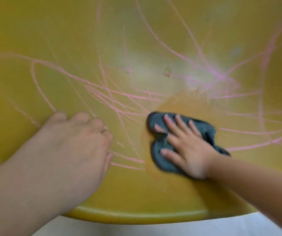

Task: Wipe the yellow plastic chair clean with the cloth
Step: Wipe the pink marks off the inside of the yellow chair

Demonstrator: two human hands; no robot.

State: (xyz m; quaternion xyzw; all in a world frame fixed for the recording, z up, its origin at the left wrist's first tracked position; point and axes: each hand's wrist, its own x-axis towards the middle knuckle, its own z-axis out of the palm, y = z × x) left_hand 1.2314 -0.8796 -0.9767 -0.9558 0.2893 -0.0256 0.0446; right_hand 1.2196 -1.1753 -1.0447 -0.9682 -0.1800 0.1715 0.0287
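Indoor setting; exact type cannot be determined. The seat of a yellow plastic chair (136, 193) fills the view. Pink scribbles (119, 94) across it indicate children's use. Pale floor (153, 229) shows below the seat's front edge.

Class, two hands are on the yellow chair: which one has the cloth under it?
The right hand, fingers spread flat on the grey cloth; the left hand rests curled on the chair, holding nothing.

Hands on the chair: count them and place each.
2. The left hand rests curled on the yellow plastic chair seat; the right hand, to its right, presses the grey cloth flat.
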